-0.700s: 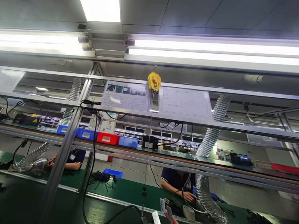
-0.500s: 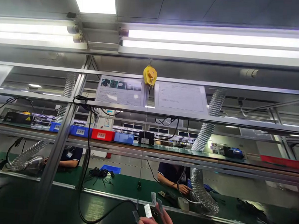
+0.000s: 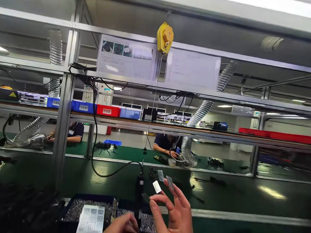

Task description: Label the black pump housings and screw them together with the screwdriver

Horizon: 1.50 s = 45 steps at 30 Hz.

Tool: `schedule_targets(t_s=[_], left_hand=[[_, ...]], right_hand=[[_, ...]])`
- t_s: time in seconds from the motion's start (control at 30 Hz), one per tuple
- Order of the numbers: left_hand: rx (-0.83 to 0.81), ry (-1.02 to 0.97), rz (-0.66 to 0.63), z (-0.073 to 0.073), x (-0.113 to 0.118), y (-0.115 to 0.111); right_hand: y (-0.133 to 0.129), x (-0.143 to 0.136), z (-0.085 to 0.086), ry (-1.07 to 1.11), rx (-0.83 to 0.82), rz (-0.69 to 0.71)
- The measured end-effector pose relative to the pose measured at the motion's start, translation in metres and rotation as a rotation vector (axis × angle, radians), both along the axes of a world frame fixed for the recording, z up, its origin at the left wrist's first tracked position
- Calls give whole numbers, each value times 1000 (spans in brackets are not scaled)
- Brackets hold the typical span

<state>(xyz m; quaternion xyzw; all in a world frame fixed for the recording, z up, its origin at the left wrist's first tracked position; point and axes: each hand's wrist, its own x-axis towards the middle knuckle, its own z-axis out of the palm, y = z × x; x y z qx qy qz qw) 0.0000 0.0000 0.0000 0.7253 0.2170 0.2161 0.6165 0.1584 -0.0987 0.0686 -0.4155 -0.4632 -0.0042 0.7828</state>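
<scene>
My right hand [image 3: 176,211] is raised at the lower centre, with several small labels on its fingertips. One label is white [image 3: 157,187]; a grey one [image 3: 169,182] and another grey one [image 3: 160,175] stand above it, and a dark one [image 3: 146,198] is by the thumb and index finger. My left hand [image 3: 122,227] is lower, at the bottom edge, its fingers bent and partly hidden. Beside it lies a sheet of labels [image 3: 90,219] over a bin of small metal parts [image 3: 75,209].
A black device [image 3: 140,181] with a cable stands beyond the bins. A yellow balancer [image 3: 165,38] hangs overhead on a metal frame. Blue [image 3: 83,107] and red [image 3: 108,111] boxes line the shelf. Two people [image 3: 167,145] sit across the green bench [image 3: 124,153]. Dark parts fill the lower left.
The view has tilted down, so the bins, label sheet and my left hand now show. More of my right hand is visible, with the labels still on its fingers.
</scene>
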Motion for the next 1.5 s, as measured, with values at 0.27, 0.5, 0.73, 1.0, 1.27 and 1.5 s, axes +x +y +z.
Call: schedule_targets(t_s=[0.27,0.5,0.73,1.0,1.27,1.5], left_hand=[[-222,-42,20,-11,-17,23],[-452,-6,-7,-37,-5,31],[-502,-17,-49,-34,-5,24],[-470,-14,-48,-35,-7,23],[-447,5,-36,-33,-9,21],[-457,8,-36,-33,-9,22]], right_hand=[[-73,10,-89,61,-404,140],[-93,-10,-111,17,-629,265],[-93,-16,-113,-93,-749,394],[-94,-25,-106,-180,-872,411],[-94,-31,-102,-170,-923,406],[-90,-35,-109,-128,-874,351]])
